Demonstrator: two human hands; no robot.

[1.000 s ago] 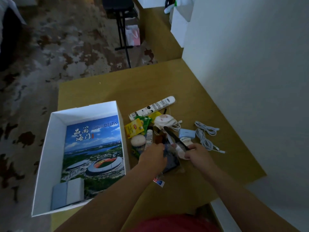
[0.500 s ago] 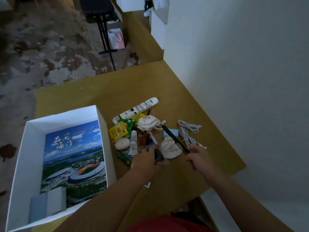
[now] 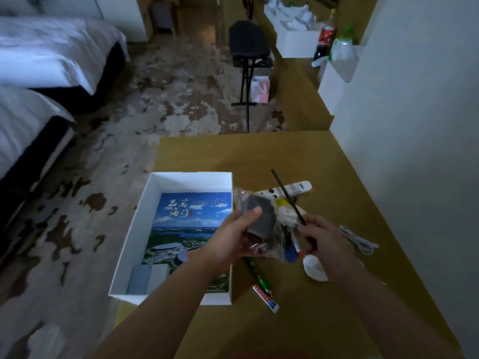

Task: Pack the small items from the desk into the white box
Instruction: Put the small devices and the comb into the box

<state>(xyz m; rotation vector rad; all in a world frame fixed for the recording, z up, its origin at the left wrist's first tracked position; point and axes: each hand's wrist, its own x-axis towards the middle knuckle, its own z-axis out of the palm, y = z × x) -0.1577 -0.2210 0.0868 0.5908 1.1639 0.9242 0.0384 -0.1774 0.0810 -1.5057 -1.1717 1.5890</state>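
left hand (image 3: 233,235) raised beside the white box (image 3: 134,224), fingers grasping a clear bag (image 3: 261,224); right hand (image 3: 320,235) pinches a black comb (image 3: 287,196) upright.

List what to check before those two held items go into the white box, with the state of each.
1. Left hand's grip on the clear bag: ok, thumb and fingers curl round it.
2. Right hand's grip on the black comb: ok, pinched near its lower end.
3. White box open on top: ok.
4. Room inside: ok; a brochure and a small grey box lie low on its floor.
5. Bag over the opening: not ok, it hangs just right of the box's right wall.
6. Bag sealed: cannot tell.
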